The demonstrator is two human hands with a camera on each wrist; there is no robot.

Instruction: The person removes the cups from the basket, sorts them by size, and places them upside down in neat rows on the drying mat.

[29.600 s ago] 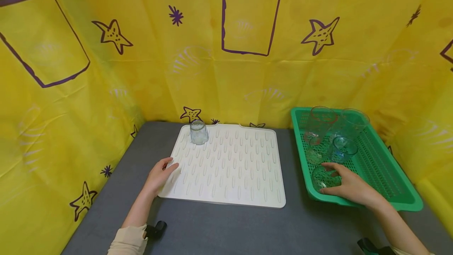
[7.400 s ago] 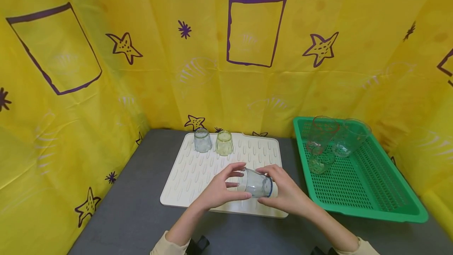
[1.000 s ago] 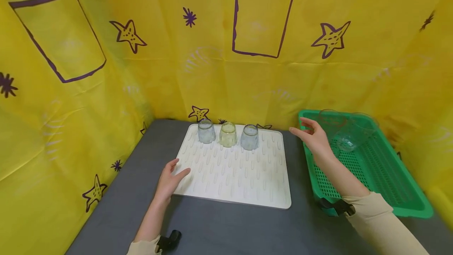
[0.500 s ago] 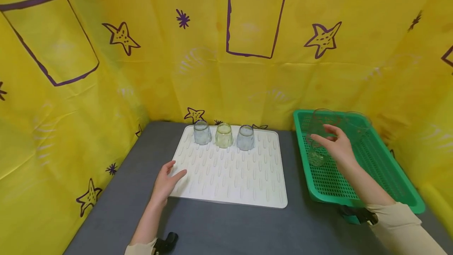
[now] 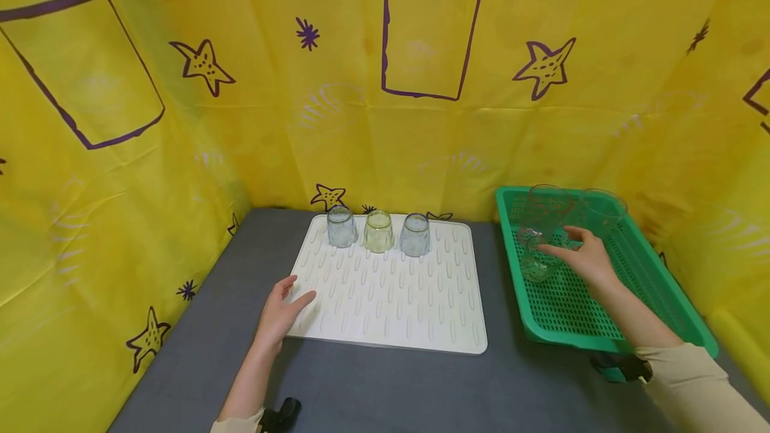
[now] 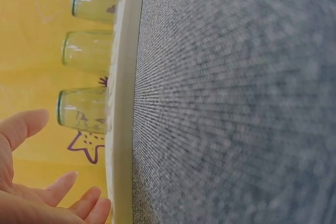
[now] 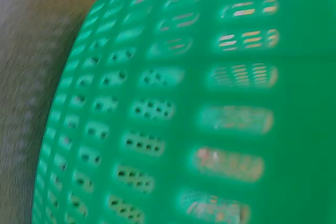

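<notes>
My left hand [image 5: 280,309] hovers by the left edge of the white drying mat [image 5: 385,299], fingers spread, holding nothing; in the left wrist view its fingers [image 6: 31,124] stand apart from the glasses. On the mat's back half stand a clear bluish glass [image 5: 341,229], a yellow-green glass [image 5: 378,232] and a blue-rimmed glass [image 5: 415,236], all upside down in a row. My right hand [image 5: 589,260] reaches into the green basket [image 5: 668,286], thumb and fingers apart over the rim of a small greenish glass [image 5: 537,268]. The right wrist view shows only the basket's slotted wall [image 7: 173,93].
Behind that small glass, a tall red-rimmed glass [image 5: 549,209] and a tall clear glass [image 5: 603,204] lean in the basket's back part. A dark grey table [image 5: 385,389] carries mat and basket. Yellow patterned cloth [image 5: 337,146] encloses the back and sides.
Over the last second my right hand has moved down into the basket to the small glass. Earlier, yellow-green and blue-rimmed glasses joined the first on the mat. My left hand stays put.
</notes>
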